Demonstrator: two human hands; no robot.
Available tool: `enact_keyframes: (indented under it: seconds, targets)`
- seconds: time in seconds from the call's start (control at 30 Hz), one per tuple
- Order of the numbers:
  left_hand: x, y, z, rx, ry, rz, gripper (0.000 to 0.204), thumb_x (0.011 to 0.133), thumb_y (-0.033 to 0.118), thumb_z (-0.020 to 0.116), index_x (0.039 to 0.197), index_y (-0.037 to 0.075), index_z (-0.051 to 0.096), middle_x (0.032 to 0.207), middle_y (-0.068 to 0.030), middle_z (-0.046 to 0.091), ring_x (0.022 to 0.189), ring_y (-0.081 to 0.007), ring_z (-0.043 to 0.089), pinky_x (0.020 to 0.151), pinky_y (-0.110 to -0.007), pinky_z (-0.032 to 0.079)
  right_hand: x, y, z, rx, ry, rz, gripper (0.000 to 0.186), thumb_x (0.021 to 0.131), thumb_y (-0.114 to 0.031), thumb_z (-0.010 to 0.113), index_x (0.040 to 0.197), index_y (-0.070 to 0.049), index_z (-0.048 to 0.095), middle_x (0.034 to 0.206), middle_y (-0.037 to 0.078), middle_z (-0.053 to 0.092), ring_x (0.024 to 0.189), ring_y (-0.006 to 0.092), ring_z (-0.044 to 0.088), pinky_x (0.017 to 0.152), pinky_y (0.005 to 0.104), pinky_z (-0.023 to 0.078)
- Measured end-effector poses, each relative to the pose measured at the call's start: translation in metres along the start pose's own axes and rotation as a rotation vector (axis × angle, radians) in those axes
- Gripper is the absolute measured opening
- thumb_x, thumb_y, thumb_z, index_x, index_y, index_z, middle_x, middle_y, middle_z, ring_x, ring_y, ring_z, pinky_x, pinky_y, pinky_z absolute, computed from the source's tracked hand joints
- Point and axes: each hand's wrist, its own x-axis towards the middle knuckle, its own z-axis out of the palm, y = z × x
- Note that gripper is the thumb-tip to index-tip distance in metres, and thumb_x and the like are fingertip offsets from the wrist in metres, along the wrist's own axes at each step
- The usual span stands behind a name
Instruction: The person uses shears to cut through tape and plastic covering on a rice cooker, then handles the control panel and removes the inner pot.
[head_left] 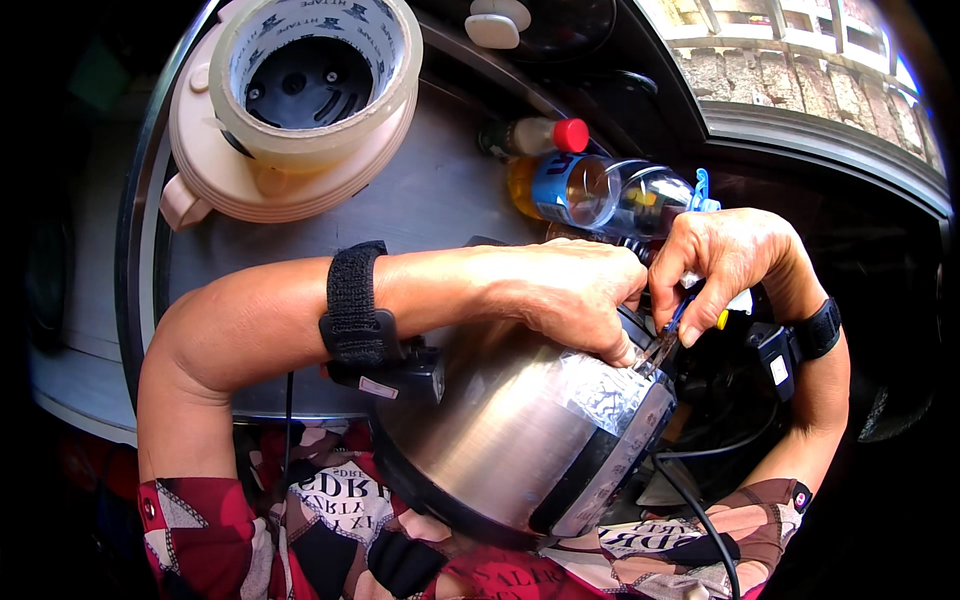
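A brushed-steel electric cooker (490,400) with a dark control strip lies tilted on its side across my lap. Crumpled silver foil (603,388) shows on its side, near the strip's upper end. My left hand (580,290) grips the cooker's upper edge, its thumb pressed down beside the foil and its other fingers mostly hidden. Against that same edge, my right hand (725,265) pinches small blue-handled pliers (672,328) between thumb and fingers. Their metal jaws touch the edge close to my left thumb; what they bite on is too small to make out.
On the grey tabletop (440,150), a wide tape roll (405,95) sits on a pale pink round lid (300,205). A clear bottle (600,190) of amber liquid and a red-capped bottle (545,136) lie beyond my hands. A black cable (700,510) hangs at right, below a window (800,75).
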Motion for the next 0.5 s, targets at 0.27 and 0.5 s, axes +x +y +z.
enact_keyframes:
  seconds: [0.27,0.5]
  targets:
    - [0.0029,-0.0029,-0.0007,-0.036,-0.031,0.06,0.052,0.078,0.032,0.072,0.117,0.0,0.061,0.101,-0.0226,0.067,0.097,-0.0343,0.065,0.084,-0.041,0.049,0.0052,-0.0038,-0.0025,-0.017,-0.029,-0.011,0.024,0.077,-0.018,0.081,0.088,0.001,0.072,0.077,0.005,0.071,0.07,0.0096,0.064,0.063,0.0244,0.05]
    - [0.0013,-0.0069,-0.0011,-0.113,-0.011,0.099,0.05,0.077,0.031,0.073,0.116,0.0,0.063,0.096,-0.0212,0.068,0.09,-0.0323,0.067,0.079,-0.04,0.051,0.0058,-0.0089,-0.0044,0.017,-0.036,0.052,0.024,0.076,-0.017,0.081,0.087,0.001,0.072,0.077,0.005,0.071,0.07,0.0097,0.064,0.063,0.024,0.05]
